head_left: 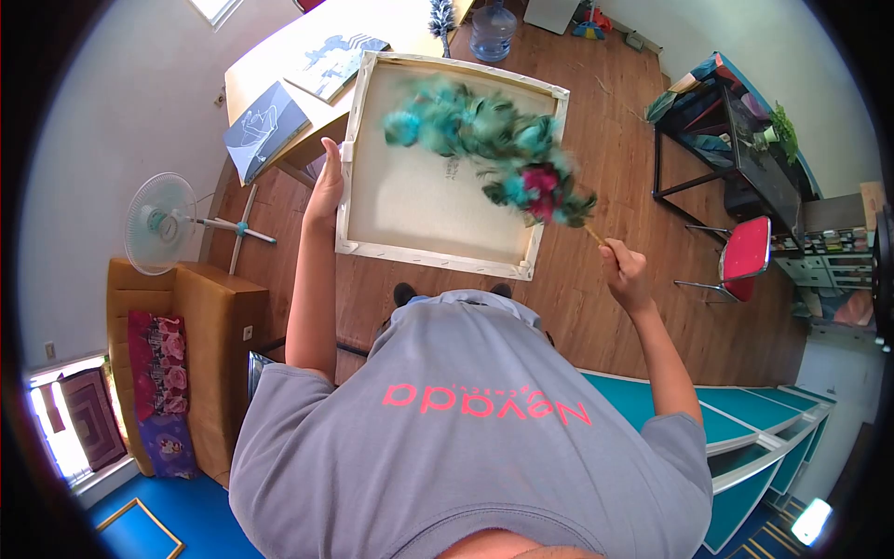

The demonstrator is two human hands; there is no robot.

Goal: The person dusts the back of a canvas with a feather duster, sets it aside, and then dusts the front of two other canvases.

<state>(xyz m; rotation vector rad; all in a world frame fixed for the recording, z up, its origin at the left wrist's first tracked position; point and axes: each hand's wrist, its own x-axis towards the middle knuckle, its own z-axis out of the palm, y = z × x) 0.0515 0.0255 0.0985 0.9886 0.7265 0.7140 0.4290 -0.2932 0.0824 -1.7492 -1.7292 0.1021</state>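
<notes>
A framed canvas (438,205) is held up before me with its bare back and wooden stretcher bars facing me. At its left edge is my left hand (326,186), thumb up along the side bar and fingers mostly hidden behind it. My right hand (626,272) is closed round the thin handle of a feather duster (498,126), off the canvas's lower right corner. The duster's teal and green feathers, with a magenta patch near the handle, lie across the canvas back and are blurred by motion.
A wooden table (256,61) with painted canvases (265,130) stands ahead left, near a water jug (494,33). To the left are a fan (160,224) and a brown sofa (209,326). A red chair (745,259) and black desk (759,154) stand right; teal panels (726,419) lie nearer.
</notes>
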